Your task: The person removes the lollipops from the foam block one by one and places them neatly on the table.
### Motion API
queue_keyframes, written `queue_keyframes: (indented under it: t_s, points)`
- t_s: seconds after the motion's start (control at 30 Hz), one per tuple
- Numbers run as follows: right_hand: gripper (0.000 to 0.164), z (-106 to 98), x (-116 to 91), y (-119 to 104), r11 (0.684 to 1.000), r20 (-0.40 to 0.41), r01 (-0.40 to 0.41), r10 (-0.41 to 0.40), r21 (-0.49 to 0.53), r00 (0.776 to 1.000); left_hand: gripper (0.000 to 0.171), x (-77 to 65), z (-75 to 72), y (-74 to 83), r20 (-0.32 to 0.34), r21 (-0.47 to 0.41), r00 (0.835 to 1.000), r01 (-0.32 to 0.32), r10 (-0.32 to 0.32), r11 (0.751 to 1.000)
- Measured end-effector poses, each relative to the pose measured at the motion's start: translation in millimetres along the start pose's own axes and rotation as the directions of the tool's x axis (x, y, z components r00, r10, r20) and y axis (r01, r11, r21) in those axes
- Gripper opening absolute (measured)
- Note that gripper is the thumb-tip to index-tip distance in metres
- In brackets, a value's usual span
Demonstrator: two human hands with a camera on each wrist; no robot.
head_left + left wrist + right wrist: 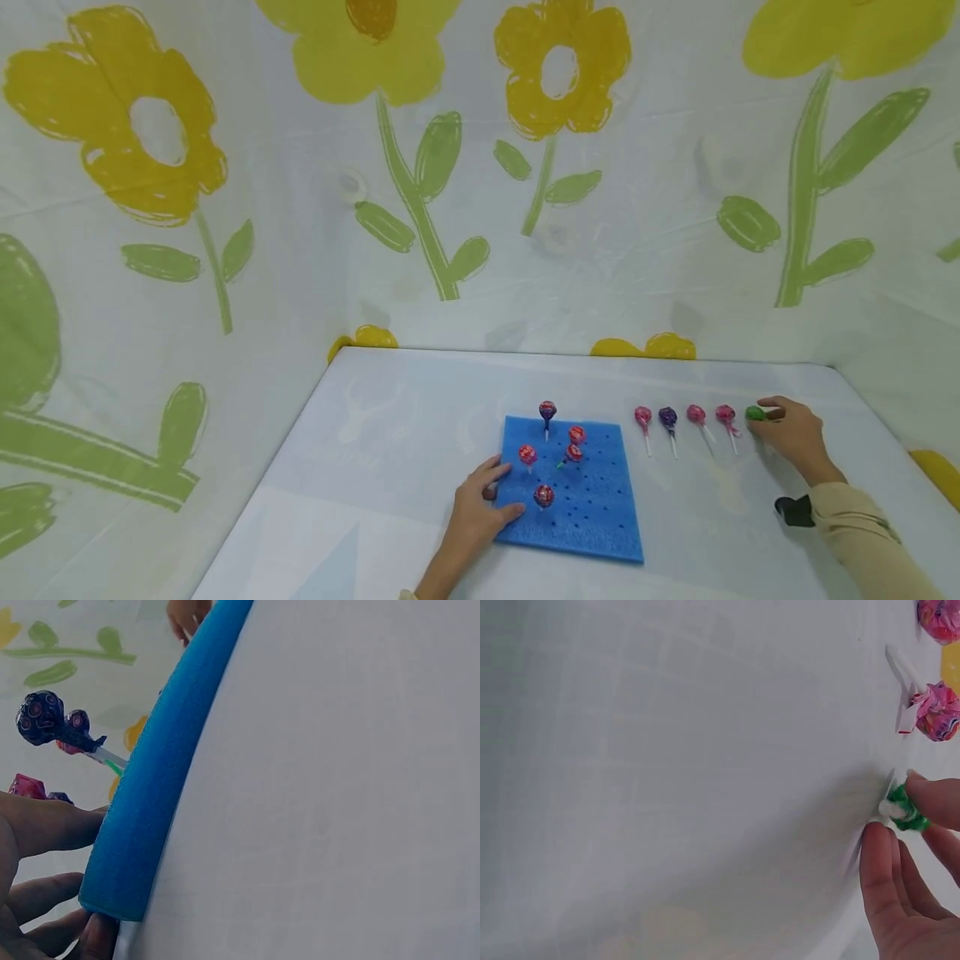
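My left hand [474, 507] holds the left edge of a blue foam board [600, 517], its thumb over the top face and other fingers against the side. Dotted with small holes, the board carries several upright lollipops, among them a purple one [547, 410] at the back and a red one [543, 496] nearer the front. Over at the right, my right hand [795, 433] pinches a green-wrapped lollipop [906, 810] between thumb and fingers, low over the table. The fingers hide part of its stick.
Left of the right hand, a row of lollipops lies on the white table [360, 483]: a pink one [642, 417], a purple one [668, 417] and two more pink ones [696, 414]. A flower-printed cloth [637, 208] stands behind the table and along its sides.
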State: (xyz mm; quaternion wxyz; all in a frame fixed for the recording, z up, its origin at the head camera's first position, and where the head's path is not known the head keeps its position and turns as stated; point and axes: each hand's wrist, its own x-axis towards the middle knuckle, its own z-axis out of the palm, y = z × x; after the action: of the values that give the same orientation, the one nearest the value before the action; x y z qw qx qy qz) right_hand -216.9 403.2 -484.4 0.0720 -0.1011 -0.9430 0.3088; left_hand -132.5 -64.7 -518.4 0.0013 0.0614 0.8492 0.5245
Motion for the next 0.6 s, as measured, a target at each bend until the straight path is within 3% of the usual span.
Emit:
queue_keyframes:
  t_s: [0.33,0.6]
  points:
    - [0.042,-1.1,-3.3,-0.1,1.000,0.009,-0.005,0.005,0.004,1.000,0.056,-0.2,0.3,1.4,-0.006,0.007,1.000,-0.018,0.019,1.000]
    - [0.032,0.7,-9.3,-2.7,1.000,-0.072,0.026,-0.026,-0.007,0.997,0.056,-2.5,0.3,4.7,-0.009,0.008,0.999,-0.031,0.031,0.999]
